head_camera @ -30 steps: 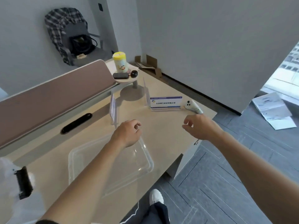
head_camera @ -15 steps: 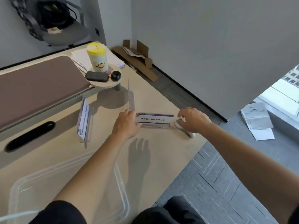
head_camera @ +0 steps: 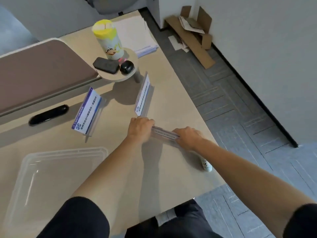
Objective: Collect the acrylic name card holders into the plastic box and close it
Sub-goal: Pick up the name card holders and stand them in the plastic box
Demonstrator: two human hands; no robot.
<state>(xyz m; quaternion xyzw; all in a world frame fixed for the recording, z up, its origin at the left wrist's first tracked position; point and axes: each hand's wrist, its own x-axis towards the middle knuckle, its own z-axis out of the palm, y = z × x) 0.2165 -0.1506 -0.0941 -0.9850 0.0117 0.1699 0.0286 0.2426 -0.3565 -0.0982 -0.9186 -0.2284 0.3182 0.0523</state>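
Note:
Three acrylic name card holders stand on the beige desk. The nearest holder (head_camera: 164, 133) is gripped at both ends: my left hand (head_camera: 139, 128) holds its left end and my right hand (head_camera: 187, 137) holds its right end. A second holder (head_camera: 87, 111) with a blue and white card stands tilted to the left. A third holder (head_camera: 143, 97) stands just beyond my left hand. The clear plastic box (head_camera: 22, 169) lies open at the lower left, partly hidden by my left arm.
A small round shelf (head_camera: 127, 77) carries a yellow-lidded canister (head_camera: 108, 42), a black case and a black round item. A black oblong object (head_camera: 48, 115) lies at left. A small white tube (head_camera: 205, 166) lies near the desk's right edge (head_camera: 214, 184). Cardboard sits on the floor.
Both hands reached forward from above the box and closed on the ends of the nearest holder. The camera moved forward and tilted down.

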